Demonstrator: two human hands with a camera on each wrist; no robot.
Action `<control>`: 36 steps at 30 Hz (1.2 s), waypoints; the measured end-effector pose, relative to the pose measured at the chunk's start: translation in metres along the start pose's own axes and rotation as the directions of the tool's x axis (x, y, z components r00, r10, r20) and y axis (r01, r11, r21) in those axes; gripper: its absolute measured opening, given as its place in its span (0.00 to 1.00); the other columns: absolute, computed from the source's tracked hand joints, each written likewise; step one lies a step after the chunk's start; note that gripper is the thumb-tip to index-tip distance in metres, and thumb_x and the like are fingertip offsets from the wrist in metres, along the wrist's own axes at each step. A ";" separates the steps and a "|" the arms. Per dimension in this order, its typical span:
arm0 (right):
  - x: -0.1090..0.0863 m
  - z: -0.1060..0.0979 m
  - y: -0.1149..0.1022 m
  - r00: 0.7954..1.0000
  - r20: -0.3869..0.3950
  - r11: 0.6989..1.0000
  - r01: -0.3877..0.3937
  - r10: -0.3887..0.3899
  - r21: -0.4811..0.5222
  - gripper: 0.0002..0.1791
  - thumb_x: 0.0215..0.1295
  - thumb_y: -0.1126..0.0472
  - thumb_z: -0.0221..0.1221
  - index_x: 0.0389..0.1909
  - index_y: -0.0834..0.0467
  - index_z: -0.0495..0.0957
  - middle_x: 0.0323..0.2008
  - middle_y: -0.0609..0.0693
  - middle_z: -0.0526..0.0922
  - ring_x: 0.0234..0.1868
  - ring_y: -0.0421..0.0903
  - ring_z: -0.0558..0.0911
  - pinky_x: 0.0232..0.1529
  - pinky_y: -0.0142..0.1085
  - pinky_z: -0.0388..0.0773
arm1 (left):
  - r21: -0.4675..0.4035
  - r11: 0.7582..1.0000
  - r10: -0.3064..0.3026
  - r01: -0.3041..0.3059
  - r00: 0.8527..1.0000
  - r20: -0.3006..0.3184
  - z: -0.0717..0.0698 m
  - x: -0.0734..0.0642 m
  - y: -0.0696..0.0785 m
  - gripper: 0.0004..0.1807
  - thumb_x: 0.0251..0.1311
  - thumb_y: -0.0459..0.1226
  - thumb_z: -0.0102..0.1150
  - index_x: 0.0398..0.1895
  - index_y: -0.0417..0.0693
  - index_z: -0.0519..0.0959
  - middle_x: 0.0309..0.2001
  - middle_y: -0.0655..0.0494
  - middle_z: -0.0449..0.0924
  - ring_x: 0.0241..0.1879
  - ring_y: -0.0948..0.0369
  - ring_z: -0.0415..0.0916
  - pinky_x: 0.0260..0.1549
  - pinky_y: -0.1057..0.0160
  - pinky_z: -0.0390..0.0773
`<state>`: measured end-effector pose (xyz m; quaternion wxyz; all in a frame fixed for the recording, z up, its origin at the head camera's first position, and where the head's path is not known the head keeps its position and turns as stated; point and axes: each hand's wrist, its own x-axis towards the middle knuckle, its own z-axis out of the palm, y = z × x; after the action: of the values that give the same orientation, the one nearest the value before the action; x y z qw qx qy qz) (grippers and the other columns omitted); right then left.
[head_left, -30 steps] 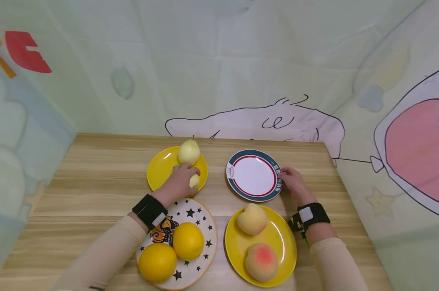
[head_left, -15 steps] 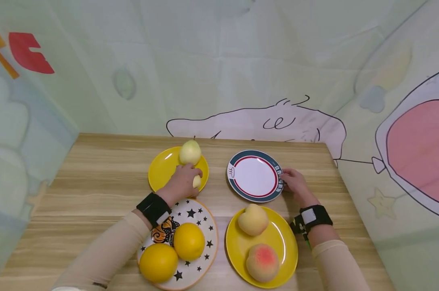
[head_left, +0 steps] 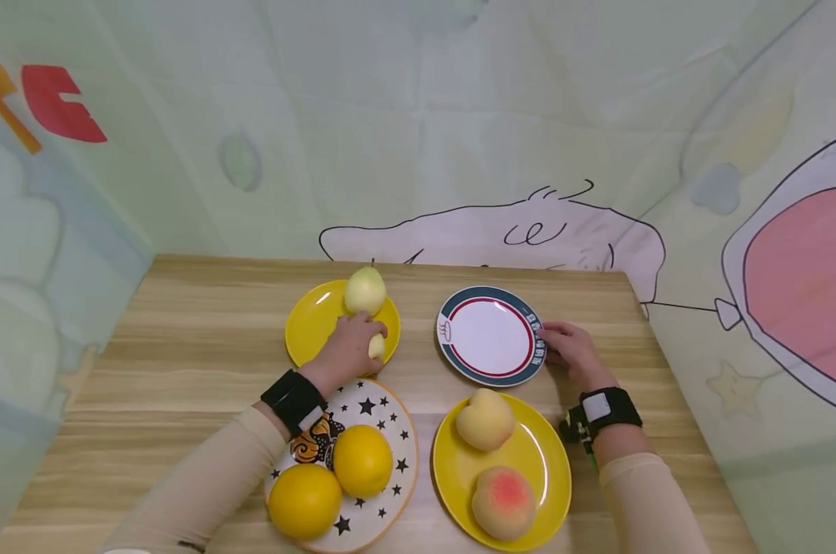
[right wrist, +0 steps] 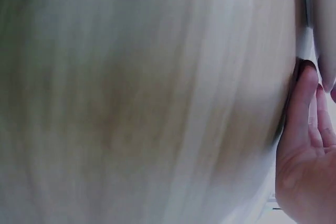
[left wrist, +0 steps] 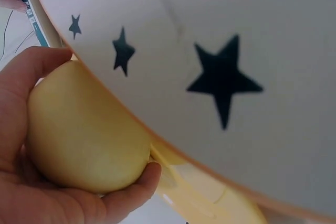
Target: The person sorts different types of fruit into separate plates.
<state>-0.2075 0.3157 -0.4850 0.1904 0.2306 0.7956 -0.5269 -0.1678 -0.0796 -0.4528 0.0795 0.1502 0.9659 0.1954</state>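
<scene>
My left hand (head_left: 349,348) grips a pale yellow pear (left wrist: 89,129) over the right side of the small yellow plate (head_left: 309,327). In the left wrist view its thumb and fingers curl round the fruit; in the head view the hand covers most of it. Another pear (head_left: 365,291), stem up, sits on that plate just beyond my fingers. My right hand (head_left: 575,350) holds the right rim of a white plate (head_left: 490,335) with a blue band and a red ring. Nothing lies on this plate. My right thumb (right wrist: 302,98) lies close along the tabletop.
Nearer me, a star-patterned plate (head_left: 386,519) carries two orange-yellow round fruits (head_left: 362,460), partly under my left forearm. To its right, a larger yellow plate (head_left: 552,477) bears two peaches (head_left: 504,502). A printed cloth (head_left: 418,138) hangs behind the wooden table (head_left: 203,308).
The head view has shifted slightly, moving the scene a little to the right. Both hands keep their holds on the pear and the white plate.
</scene>
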 end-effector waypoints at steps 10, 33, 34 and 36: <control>-0.006 0.005 -0.010 0.999 -0.045 0.999 0.022 -0.023 -0.037 0.27 0.71 0.54 0.49 0.67 0.60 0.62 0.61 0.60 0.67 0.52 0.52 0.72 0.57 0.39 0.74 | -0.004 1.000 -0.002 0.002 1.000 -0.009 -0.002 -0.001 0.003 0.25 0.42 0.40 0.72 0.48 0.51 0.78 0.48 0.50 0.70 0.46 0.48 0.65 0.48 0.54 0.68; 0.000 -0.002 -0.006 0.999 0.033 1.000 0.004 -0.004 -0.005 0.30 0.68 0.52 0.55 0.67 0.59 0.61 0.60 0.59 0.68 0.44 0.46 0.76 0.42 0.26 0.78 | -0.121 0.992 -0.037 0.034 0.999 -0.019 0.000 0.000 -0.002 0.25 0.42 0.39 0.73 0.48 0.50 0.79 0.51 0.50 0.71 0.50 0.48 0.64 0.50 0.53 0.68; 0.000 -0.003 -0.005 1.000 0.030 1.000 0.000 0.000 -0.003 0.30 0.67 0.52 0.55 0.67 0.58 0.62 0.60 0.59 0.68 0.44 0.46 0.76 0.41 0.26 0.78 | -0.125 0.992 -0.037 0.034 0.999 -0.018 0.000 0.000 -0.002 0.25 0.42 0.39 0.72 0.48 0.50 0.79 0.52 0.50 0.71 0.50 0.48 0.64 0.51 0.53 0.67; 0.000 -0.003 -0.004 1.000 0.028 1.000 -0.004 0.004 0.001 0.30 0.67 0.52 0.55 0.67 0.58 0.62 0.59 0.58 0.68 0.42 0.45 0.77 0.42 0.26 0.79 | -0.134 0.990 -0.038 0.035 0.999 -0.021 0.000 -0.001 -0.002 0.25 0.42 0.39 0.72 0.48 0.50 0.78 0.52 0.50 0.70 0.50 0.48 0.64 0.51 0.52 0.67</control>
<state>-0.2100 0.3167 -0.4809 0.2023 0.2249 0.7922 -0.5300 -0.1678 -0.0818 -0.4532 0.0815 0.1244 0.9541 0.2601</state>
